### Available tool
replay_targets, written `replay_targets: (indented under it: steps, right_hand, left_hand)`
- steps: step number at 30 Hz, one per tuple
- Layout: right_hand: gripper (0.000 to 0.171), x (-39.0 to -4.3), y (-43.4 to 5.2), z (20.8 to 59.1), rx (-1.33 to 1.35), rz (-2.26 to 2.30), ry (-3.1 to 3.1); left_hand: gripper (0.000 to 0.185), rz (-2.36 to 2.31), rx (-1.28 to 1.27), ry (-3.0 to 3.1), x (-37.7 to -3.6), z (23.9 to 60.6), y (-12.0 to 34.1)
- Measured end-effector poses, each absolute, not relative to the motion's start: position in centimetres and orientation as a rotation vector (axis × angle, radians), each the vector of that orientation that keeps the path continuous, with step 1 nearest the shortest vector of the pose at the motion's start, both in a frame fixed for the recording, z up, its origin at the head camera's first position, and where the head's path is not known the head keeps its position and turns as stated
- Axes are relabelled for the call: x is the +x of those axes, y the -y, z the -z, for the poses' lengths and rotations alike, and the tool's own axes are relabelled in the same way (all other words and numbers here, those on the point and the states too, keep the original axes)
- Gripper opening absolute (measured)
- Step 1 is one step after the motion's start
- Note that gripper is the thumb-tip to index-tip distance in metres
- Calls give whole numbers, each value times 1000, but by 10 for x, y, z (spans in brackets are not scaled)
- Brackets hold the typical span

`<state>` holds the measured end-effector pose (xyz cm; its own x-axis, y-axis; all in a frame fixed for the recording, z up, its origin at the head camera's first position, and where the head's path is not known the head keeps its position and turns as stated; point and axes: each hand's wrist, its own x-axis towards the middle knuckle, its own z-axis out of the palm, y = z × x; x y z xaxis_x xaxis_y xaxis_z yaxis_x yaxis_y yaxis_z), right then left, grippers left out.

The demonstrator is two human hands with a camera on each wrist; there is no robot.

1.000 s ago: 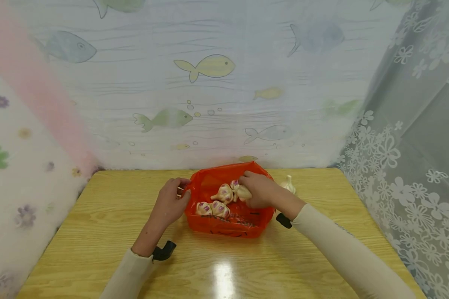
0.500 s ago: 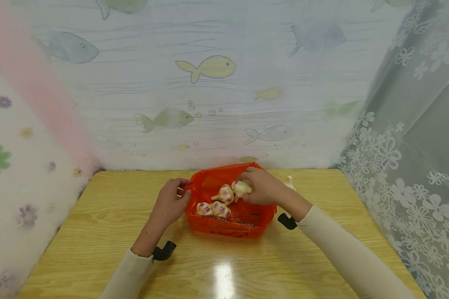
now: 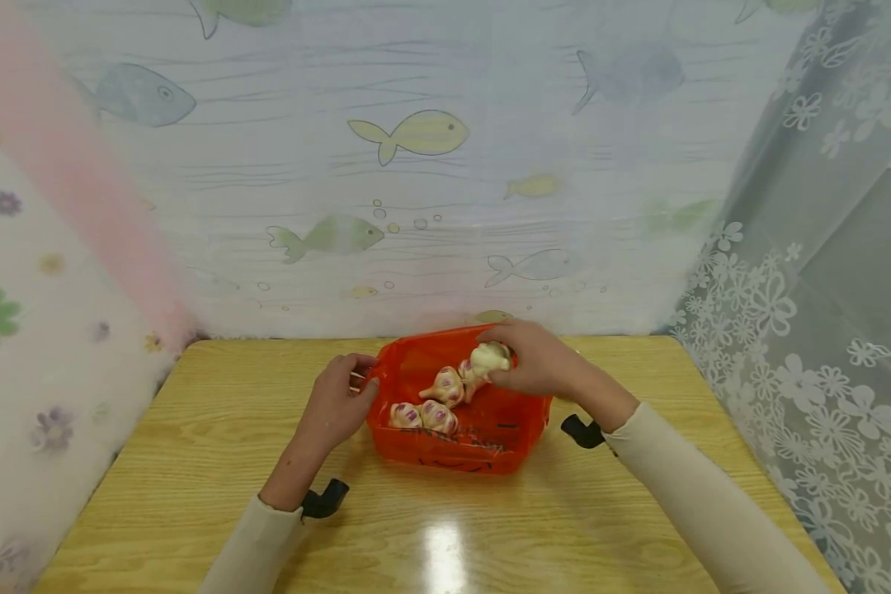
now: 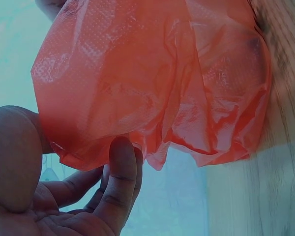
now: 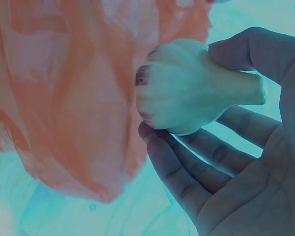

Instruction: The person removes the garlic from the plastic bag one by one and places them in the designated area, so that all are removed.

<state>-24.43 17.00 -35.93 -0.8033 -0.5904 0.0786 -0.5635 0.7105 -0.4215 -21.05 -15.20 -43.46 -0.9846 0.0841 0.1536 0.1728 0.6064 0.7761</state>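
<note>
Garlic bulb (image 3: 489,360) in right hand (image 3: 536,368) clears bag (image 3: 445,441) rim.

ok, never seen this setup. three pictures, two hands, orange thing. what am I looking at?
No robot: a person works bare-handed, wearing three cameras. The wide picture comes from the head, looking down at a yellow wooden table. The two close-ups come from the wrists, each looking at its own hand. The left hand pinches the rim of a crinkly orange plastic bag, seen up close in the left wrist picture. The right hand holds a white garlic bulb with purple streaks over the bag. More garlic bulbs lie inside.
</note>
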Motion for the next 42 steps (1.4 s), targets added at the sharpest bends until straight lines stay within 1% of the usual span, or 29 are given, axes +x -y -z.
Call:
replay_targets:
  steps: [12,29,35,42]
  right_hand:
    - [52,-245,-189,348,-914,726,-2854]
    - [50,-245,-214,335,-866,780,-2919]
    - [52,-242,-227,335,-808,875,-2895]
    - [55,-240,-239,338,-737,871,-2906]
  left_hand:
    - [33,1325,-218,2721,-209,436,151]
    - [35,1336,-230,2729,-217,437,157]
    - [35,1341,-236,2723,-217,436,158]
    - [35,1349,-250,2722,-218,435,158]
